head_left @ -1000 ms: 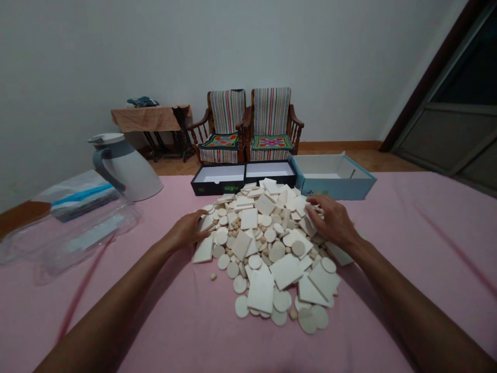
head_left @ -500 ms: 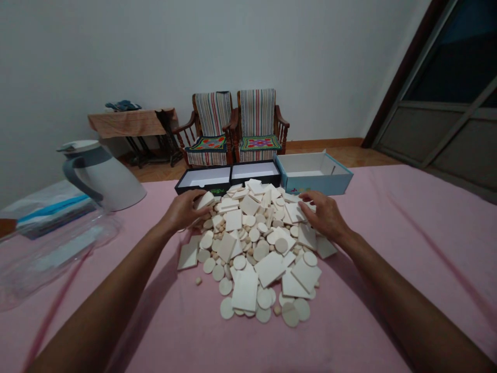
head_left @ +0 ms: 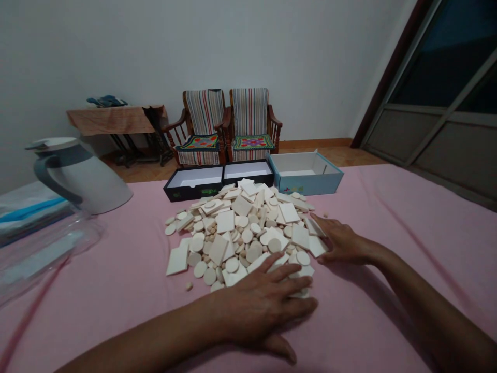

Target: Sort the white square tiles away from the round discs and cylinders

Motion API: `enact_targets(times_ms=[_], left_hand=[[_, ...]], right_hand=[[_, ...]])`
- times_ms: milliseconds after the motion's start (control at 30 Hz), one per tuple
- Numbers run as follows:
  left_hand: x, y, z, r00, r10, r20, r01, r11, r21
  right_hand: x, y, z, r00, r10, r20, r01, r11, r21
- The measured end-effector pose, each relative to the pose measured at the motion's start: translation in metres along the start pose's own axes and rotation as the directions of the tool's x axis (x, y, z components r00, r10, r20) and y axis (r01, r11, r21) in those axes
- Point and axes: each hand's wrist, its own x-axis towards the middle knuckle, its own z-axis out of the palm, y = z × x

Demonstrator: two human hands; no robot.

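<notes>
A heap of pale wooden pieces (head_left: 243, 223), made up of round discs, square tiles and small cubes or beads, lies on a pink cloth (head_left: 128, 269). My left hand (head_left: 267, 303) is spread palm down over the near edge of the heap, its fingers apart and hiding the pieces beneath. At the heap's right side my right hand (head_left: 341, 241) touches some square tiles (head_left: 317, 244) with its fingers apart. A square tile (head_left: 177, 259) lies at the left edge, and a single small wooden piece (head_left: 189, 286) sits apart near it.
Behind the heap stand two black trays (head_left: 194, 191) and a light blue box (head_left: 308, 184). To the left are a grey-white jug (head_left: 91, 181), a clear plastic package (head_left: 58, 254) and a blue-white pack (head_left: 34, 215). Two armchairs (head_left: 248, 119) stand beyond.
My left hand has moved from the heap's far left to its near edge and spread out. My right hand has slid right and nearer along the side. The view has shifted slightly.
</notes>
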Motion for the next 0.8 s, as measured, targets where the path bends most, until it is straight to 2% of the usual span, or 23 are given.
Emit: enact_targets(times_ms=[67,133,233,300,400,500,667,800], left_hand=[[0.013,0.004,0.011,0.997,0.078,0.008,-0.078,0.994,0.079],[0.024,0.003,0.02,0.994,0.109,-0.003,-0.107,0.984,0.146],[0.036,0.001,0.03,0.997,0.072,-0.037,-0.063,0.975,0.214],[0.04,0.0,0.035,0.998,0.03,-0.061,-0.014,0.969,0.246],[0.04,-0.001,0.038,0.996,-0.014,-0.092,0.04,0.956,0.291],[0.036,-0.004,0.04,0.993,-0.036,-0.115,0.072,0.941,0.331],[0.024,-0.019,0.037,0.978,-0.147,-0.147,0.191,0.914,0.357],[0.012,-0.032,0.03,0.96,-0.243,-0.143,0.278,0.895,0.348]], right_hand=[[0.001,-0.004,0.004,1.0,-0.006,0.006,0.006,1.0,0.007],[0.004,-0.007,0.007,1.0,-0.001,-0.009,0.001,1.0,0.019],[0.006,-0.007,0.01,0.999,-0.009,-0.053,0.01,1.0,0.026],[0.005,-0.007,0.01,0.992,-0.07,-0.104,0.073,0.997,0.025],[-0.001,-0.011,0.008,0.97,-0.167,-0.178,0.173,0.985,0.019],[-0.008,-0.024,0.004,0.959,-0.19,-0.208,0.197,0.98,0.012],[-0.017,-0.046,0.008,0.962,-0.159,-0.22,0.137,0.984,-0.115],[-0.017,-0.05,0.022,0.955,-0.09,-0.281,0.043,0.984,-0.171]])
